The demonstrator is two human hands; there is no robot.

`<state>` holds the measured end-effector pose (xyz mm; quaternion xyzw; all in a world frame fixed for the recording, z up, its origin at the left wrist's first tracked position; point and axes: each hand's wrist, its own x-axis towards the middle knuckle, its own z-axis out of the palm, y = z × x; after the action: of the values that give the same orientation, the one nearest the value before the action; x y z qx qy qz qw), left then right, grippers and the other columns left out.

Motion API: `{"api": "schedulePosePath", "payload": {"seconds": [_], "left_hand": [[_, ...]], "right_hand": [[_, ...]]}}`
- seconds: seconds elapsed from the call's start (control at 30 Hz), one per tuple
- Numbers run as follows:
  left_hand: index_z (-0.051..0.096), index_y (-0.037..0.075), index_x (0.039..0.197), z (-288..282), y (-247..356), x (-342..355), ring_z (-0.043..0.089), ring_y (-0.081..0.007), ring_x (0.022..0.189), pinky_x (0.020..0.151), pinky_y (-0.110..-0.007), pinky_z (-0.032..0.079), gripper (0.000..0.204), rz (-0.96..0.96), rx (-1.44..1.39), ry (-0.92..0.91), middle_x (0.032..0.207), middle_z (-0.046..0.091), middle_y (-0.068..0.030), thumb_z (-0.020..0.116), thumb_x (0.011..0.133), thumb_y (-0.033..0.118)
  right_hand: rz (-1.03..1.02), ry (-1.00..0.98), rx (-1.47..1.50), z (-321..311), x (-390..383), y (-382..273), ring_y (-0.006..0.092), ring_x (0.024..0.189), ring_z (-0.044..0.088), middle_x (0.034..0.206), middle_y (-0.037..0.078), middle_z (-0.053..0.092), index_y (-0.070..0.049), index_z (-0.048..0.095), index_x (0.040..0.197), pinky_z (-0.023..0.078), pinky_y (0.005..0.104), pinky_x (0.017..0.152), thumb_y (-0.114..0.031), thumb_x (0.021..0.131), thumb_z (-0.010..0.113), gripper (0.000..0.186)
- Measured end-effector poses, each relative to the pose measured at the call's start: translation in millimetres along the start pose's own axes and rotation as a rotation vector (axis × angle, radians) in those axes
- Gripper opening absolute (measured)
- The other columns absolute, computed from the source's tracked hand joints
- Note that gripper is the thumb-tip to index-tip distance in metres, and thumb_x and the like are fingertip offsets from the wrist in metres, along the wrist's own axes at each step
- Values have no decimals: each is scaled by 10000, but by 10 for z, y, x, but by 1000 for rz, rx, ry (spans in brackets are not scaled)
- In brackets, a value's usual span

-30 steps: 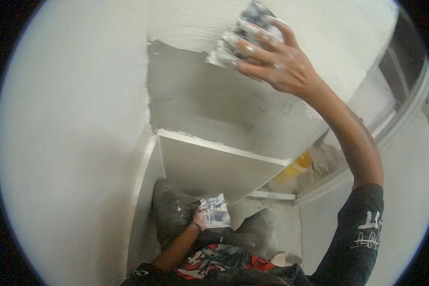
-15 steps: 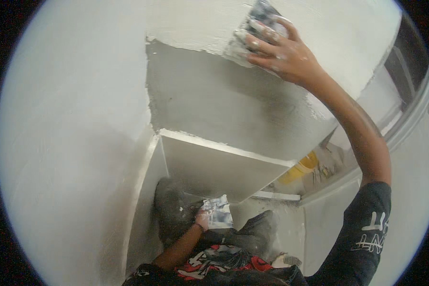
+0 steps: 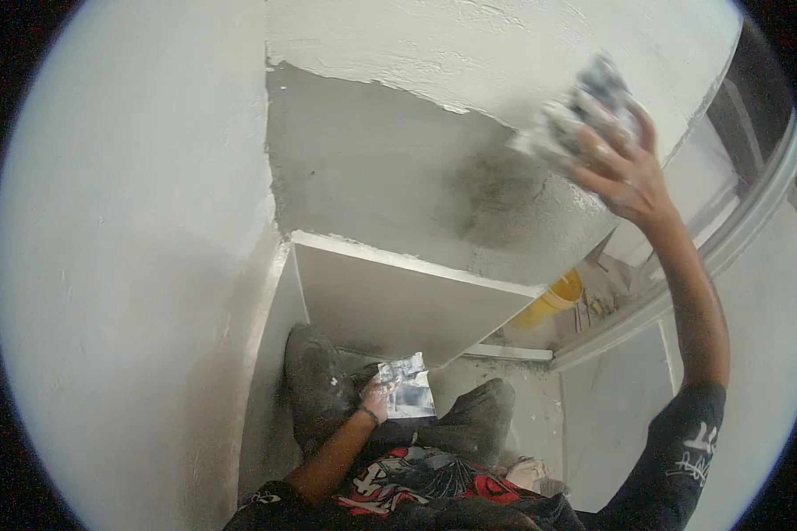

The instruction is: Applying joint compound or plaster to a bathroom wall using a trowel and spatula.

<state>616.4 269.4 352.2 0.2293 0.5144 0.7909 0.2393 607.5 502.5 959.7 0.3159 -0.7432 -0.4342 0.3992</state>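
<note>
My right hand [image 3: 624, 173] is raised at the upper right, its fingers spread over a flat putty blade [image 3: 604, 81] smeared with white putty. Motion blurs this blade; it lies at or close to the wall, on the border between wet white putty [image 3: 398, 40] and bare grey wall [image 3: 381, 168]. White putty also coats the fingers. Down by my lap, my left hand [image 3: 376, 400] grips the left edge of a second flat metal putty blade [image 3: 410, 396], with white smears on its face.
A grey panel [image 3: 398, 296] with a white top edge projects below the bare patch. A smooth white wall [image 3: 124, 248] rises at the left. Beyond the opening on the right stands a yellow bucket [image 3: 551, 301] near scattered debris. A pale frame [image 3: 762, 221] curves along the right.
My right hand has swept the putty blade right and downward along the wall. My left hand and its blade stay nearly in place, and the view has shifted slightly.
</note>
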Motion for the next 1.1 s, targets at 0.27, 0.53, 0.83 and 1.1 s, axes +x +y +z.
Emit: {"api": "schedulePosePath", "payload": {"seconds": [0.27, 0.53, 0.83, 1.1], "left_hand": [[454, 5, 1171, 307, 509, -114, 489, -198, 1076, 921, -339, 394, 348, -270, -647, 106, 1177, 509, -94, 396, 829, 33], [462, 48, 1184, 386, 829, -158, 465, -219, 1097, 969, -347, 349, 390, -317, -758, 111, 1221, 479, -63, 381, 803, 31], [446, 56, 1209, 345, 845, -46, 365, -248, 1191, 1035, -343, 233, 435, 238, 1165, -189, 1281, 421, -85, 406, 779, 111], [444, -9, 1181, 400, 860, -54, 440, -200, 1128, 1008, -280, 283, 354, -205, -171, -2, 1236, 462, -110, 340, 852, 70]], "right_hand": [[-191, 270, 96, 254, 2109, -303, 183, 1109, 438, 1198, -18, 447, -268, 565, 989, 215, 496, 1012, -216, 807, 471, 212], [-112, 142, -34, 457, 1938, -281, 145, 1157, 403, 1215, -83, 461, -311, 588, 952, 172, 446, 1062, -205, 757, 550, 225], [82, -167, -12, 225, -204, 231, 187, 1168, 401, 1215, -49, 476, -290, 596, 917, 229, 453, 1017, -124, 728, 558, 255], [174, -258, -109, -77, -1207, 402, 189, 1139, 423, 1155, -29, 500, -298, 597, 884, 198, 483, 1024, -210, 724, 580, 183]]}}
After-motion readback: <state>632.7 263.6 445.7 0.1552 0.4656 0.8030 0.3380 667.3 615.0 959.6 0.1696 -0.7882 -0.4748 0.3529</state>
